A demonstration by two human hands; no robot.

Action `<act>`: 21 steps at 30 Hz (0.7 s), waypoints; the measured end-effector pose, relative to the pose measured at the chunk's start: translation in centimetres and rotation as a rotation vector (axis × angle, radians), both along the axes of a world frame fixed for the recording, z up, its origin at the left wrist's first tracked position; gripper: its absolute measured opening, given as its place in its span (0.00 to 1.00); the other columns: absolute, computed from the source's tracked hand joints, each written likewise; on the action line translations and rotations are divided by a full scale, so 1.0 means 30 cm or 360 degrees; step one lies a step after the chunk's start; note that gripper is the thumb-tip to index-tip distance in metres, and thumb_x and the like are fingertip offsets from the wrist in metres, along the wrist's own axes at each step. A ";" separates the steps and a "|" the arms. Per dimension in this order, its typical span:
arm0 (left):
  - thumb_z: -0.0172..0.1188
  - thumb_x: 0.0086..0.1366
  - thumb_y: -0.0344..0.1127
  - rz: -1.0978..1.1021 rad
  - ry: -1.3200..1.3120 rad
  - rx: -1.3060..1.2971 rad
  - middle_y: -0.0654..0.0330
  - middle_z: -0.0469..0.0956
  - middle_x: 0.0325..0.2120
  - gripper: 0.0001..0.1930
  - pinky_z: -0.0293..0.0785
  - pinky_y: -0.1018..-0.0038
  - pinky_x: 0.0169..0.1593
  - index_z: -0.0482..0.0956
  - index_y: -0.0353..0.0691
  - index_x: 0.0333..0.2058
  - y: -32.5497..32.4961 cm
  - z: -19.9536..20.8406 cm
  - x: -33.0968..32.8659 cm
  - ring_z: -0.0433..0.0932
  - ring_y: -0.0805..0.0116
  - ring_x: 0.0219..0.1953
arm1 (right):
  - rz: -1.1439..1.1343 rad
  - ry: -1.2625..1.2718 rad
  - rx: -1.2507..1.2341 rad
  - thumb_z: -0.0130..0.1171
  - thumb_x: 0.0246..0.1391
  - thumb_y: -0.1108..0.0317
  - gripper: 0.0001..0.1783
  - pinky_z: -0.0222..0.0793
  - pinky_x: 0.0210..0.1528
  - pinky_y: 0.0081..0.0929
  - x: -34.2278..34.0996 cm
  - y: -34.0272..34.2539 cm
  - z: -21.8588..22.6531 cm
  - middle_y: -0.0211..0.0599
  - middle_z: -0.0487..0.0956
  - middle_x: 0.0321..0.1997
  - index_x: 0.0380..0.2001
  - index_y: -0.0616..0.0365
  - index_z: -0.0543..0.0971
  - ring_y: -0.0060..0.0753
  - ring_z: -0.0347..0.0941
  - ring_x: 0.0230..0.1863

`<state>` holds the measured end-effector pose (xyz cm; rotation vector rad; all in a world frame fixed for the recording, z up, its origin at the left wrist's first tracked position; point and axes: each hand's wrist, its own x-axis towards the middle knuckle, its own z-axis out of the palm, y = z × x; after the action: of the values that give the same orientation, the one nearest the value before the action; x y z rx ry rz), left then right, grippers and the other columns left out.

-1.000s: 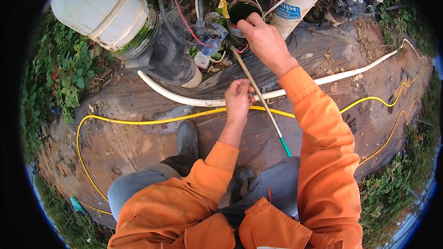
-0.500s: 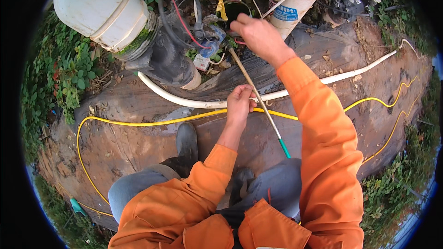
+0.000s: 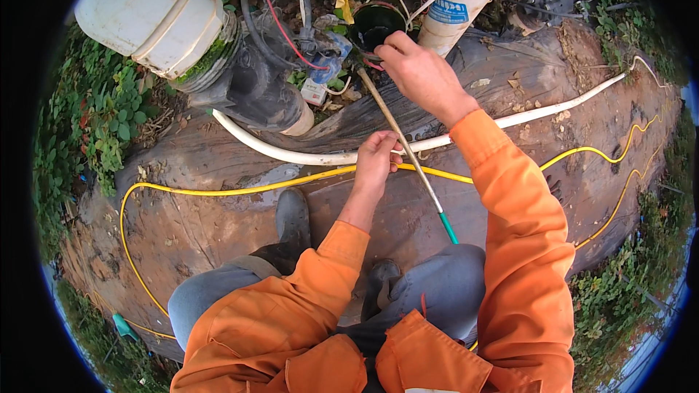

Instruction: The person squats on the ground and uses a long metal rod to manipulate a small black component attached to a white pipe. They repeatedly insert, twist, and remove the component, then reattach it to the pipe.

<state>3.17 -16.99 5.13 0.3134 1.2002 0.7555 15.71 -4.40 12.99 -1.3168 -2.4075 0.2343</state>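
Note:
My left hand (image 3: 375, 164) is closed, fingertips pinched together beside a thin metal rod with a green grip (image 3: 422, 175). Whatever lies in that pinch is too small to make out. The rod slants from the pipe area toward my right knee, crossing over a white hose (image 3: 328, 158) and a yellow hose (image 3: 291, 183). Farther up, my right hand (image 3: 424, 76) has its fingers curled at the near right edge of a dark round opening (image 3: 371, 36). What those fingers hold, if anything, is hidden.
A large white elbow pipe (image 3: 160, 18) stands at far left, with grey cable (image 3: 309, 11) and red wire (image 3: 273, 14) beside it. A white pipe with a blue label (image 3: 466, 0) leans at far right. A small white box (image 3: 313, 92) lies between. Dark sheeting covers the ground.
My right hand has come slightly nearer and to the right, uncovering more of the dark opening. The left hand keeps its pinch beside the rod. The view has shifted slightly.

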 end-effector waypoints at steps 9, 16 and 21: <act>0.53 0.69 0.35 0.0180 -0.0171 0.0037 0.65 0.75 0.27 0.08 0.66 0.82 0.26 0.75 0.39 0.41 0.010 -0.037 -0.043 0.71 0.79 0.22 | -0.0343 0.1078 -0.0423 0.56 0.58 0.74 0.18 0.76 0.41 0.24 0.017 -0.054 0.038 0.40 0.78 0.49 0.53 0.60 0.74 0.36 0.79 0.46; 0.51 0.70 0.34 0.0262 -0.0209 0.0055 0.63 0.76 0.28 0.09 0.69 0.80 0.29 0.75 0.36 0.43 0.030 -0.030 -0.052 0.73 0.76 0.24 | -0.0698 0.2672 -0.1608 0.55 0.60 0.77 0.19 0.77 0.45 0.20 0.038 -0.126 0.041 0.42 0.78 0.50 0.54 0.65 0.72 0.34 0.77 0.52; 0.52 0.69 0.34 0.0262 -0.0230 0.0053 0.64 0.76 0.28 0.09 0.69 0.80 0.29 0.75 0.37 0.43 0.035 -0.021 -0.047 0.73 0.76 0.24 | -0.0652 0.2507 -0.1354 0.59 0.57 0.75 0.11 0.76 0.38 0.18 0.024 -0.109 0.043 0.38 0.81 0.41 0.43 0.64 0.77 0.27 0.81 0.39</act>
<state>1.74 -15.93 4.51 0.1853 1.0860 0.9265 16.42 -7.68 14.29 -1.0705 -0.6547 1.5475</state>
